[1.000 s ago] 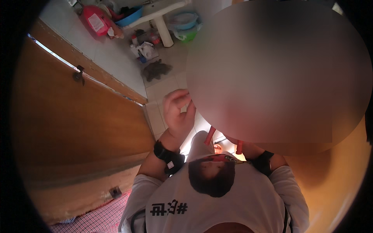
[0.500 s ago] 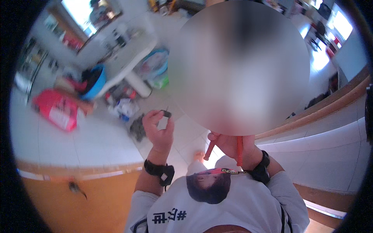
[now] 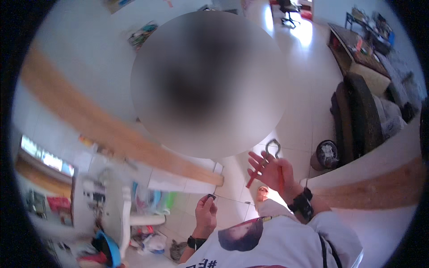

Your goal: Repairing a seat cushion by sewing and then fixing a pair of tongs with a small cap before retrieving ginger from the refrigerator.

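Low in the middle, my left hand [image 3: 206,216] is closed, pinching a small black piece [image 3: 211,195] between thumb and fingertips; its exact kind is too small to make out. To the right and slightly higher, my right hand [image 3: 273,175] is turned palm up with its fingers partly spread. Across it lie pliers with red handles [image 3: 280,179], one handle under the thumb and the other sticking out past the fingers. Their curved metal jaws point away from me. The two hands are apart. A large round blur hides the area beyond them.
A wooden-edged wall end [image 3: 210,176] stands ahead of my left hand. At lower left are a white sink pedestal [image 3: 126,223], a blue basin [image 3: 115,251] and plastic bags [image 3: 154,243]. On the right are a waste bin [image 3: 324,156], a dark seat [image 3: 363,107] and a wooden ledge [image 3: 375,190].
My view has swung right, so the sink and basin sit lower left. My right hand's fingers have spread, and the pliers' jaws now show. The black piece stays in my left hand.
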Demonstrator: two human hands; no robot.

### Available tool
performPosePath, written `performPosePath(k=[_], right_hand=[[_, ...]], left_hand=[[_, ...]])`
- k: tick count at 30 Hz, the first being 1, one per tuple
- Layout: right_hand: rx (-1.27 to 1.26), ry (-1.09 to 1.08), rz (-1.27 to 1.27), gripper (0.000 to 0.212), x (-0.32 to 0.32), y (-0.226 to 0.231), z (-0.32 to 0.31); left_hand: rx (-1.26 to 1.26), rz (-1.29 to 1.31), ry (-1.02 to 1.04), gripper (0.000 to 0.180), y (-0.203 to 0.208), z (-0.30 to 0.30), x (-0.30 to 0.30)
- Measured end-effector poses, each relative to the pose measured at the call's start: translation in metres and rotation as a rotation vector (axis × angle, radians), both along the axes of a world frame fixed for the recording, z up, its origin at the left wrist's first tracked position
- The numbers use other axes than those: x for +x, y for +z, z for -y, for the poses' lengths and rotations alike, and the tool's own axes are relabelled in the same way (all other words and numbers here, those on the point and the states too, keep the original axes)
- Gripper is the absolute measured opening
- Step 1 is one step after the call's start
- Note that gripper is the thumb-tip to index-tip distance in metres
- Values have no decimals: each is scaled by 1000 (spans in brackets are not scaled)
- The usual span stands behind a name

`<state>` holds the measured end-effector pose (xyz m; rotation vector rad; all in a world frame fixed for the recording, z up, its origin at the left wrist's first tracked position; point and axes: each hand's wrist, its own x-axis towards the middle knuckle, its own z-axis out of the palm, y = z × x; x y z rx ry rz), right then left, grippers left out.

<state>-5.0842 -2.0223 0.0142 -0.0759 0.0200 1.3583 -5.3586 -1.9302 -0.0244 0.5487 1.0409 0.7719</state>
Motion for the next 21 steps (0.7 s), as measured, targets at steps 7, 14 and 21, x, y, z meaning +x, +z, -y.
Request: performPosePath(k=[7, 14, 21], right_hand=[[137, -119, 163, 50, 189, 66, -109], [-40, -309, 459, 41, 393, 37, -206], [-442, -370, 683, 39, 580, 70, -264]], left_hand=[[40, 120, -72, 15, 34, -129, 164], [243, 321, -235, 24, 30, -308, 369], [564, 499, -891, 31, 85, -421, 738]])
